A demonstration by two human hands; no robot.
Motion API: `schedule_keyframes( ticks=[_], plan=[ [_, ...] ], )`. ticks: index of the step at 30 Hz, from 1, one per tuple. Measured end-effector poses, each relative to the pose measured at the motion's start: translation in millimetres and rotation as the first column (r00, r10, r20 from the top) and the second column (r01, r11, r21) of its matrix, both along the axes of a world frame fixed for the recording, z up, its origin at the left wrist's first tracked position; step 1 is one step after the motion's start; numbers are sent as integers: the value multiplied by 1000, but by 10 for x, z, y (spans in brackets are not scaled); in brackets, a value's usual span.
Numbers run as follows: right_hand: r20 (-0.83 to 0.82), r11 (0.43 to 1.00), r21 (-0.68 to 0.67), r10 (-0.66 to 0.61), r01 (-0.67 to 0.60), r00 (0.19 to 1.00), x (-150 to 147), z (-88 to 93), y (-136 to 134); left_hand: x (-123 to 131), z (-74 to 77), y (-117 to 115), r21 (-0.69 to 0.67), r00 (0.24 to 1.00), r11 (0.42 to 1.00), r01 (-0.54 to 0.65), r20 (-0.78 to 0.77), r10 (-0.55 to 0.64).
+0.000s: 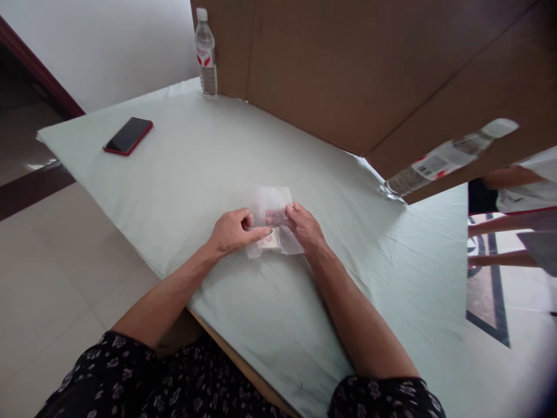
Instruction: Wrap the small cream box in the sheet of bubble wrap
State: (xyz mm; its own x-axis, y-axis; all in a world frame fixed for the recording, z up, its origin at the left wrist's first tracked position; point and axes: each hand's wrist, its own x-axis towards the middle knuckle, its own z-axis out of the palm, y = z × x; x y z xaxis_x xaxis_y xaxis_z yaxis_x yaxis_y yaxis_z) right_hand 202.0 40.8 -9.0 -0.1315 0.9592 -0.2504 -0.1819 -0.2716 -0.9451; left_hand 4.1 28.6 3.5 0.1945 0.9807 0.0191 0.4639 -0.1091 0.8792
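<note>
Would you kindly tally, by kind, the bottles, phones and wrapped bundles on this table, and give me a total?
Bottles: 2 (the far-left bottle and the right-hand bottle)
Phones: 1 (the red-edged phone)
Wrapped bundles: 1 (the translucent-wrapped bundle, between the left hand and right hand)
Total: 4

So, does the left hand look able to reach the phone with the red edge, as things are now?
Probably yes: between the left hand and the phone I see only pale cloth. It would need to stretch forward, away from the bubble wrap.
</note>
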Motion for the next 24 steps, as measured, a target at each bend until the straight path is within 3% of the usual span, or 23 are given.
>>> schedule_keyframes(
  ticks=[3, 6, 8, 11, 14, 17, 19, 21, 24],
  plan=[
    [7, 1000, 15, -18, 18, 1000, -3, -7, 4, 17, -9, -22, -17, 999, 1000, 12, -43, -12],
    [4, 994, 68, -87, 86, 996, 46, -40, 56, -54, -46, 22, -75, 995, 997, -17, 96, 24],
    [8, 982, 98, -161, 159, 987, 105, -82, 109, -122, -71, 64, -68, 985, 992, -110, 123, 118],
    [57, 954, 139, -274, 265, 960, 213, -160, 190, -204, -101, 125, 32, 962, 962, -272, -6, 272],
    [155, 899, 223, -415, 377, 897, 323, -191, 237, -246, -125, 177, 69, 934, 945, -321, -145, 328],
    [233, 813, 390, -541, 432, 808, 398, -90, 208, -259, -120, 186, 109, 920, 929, -354, -137, 366],
    [281, 806, 486, -511, 339, 812, 410, 43, 149, -254, -84, 148, 245, 911, 893, -378, -74, 406],
    [365, 850, 502, -375, 159, 852, 392, 177, 85, -233, -21, 82, 420, 925, 844, -334, -23, 378],
    [479, 908, 414, -154, -68, 865, 343, 280, 25, -170, 89, 4, 580, 983, 811, -78, -89, 158]
  ],
)
